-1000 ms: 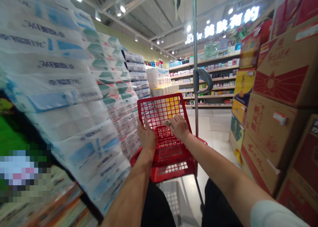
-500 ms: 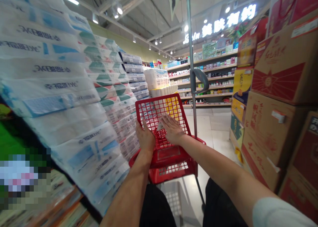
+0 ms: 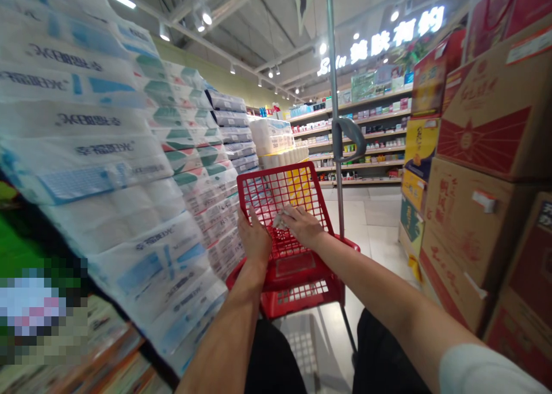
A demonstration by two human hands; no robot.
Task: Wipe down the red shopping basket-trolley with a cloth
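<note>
In front of me stands a red plastic shopping cart [image 3: 297,266] with an upright grid panel. My left hand [image 3: 255,238] is at the panel's left edge, fingers outside and thumb inside, closed around it. My right hand [image 3: 305,228] is over the grid, its fingers bent around a crumpled whitish cloth [image 3: 281,217]. The cloth lies against the inner side of the grid, partly hidden under the fingers. A grey metal pole [image 3: 337,198] with a looped grey handle [image 3: 350,140] rises at the cart's right side.
Tall stacks of wrapped tissue packs [image 3: 103,152] line the left, close to the cart. Cardboard cartons [image 3: 470,221] are piled on the right. Shelves [image 3: 371,132] of small goods stand at the back, beyond the pale tiled floor [image 3: 375,210].
The fingers of my right hand have curled, and the cloth is more bunched up. The cart and pole sit slightly further right in view. My left hand keeps its place on the edge.
</note>
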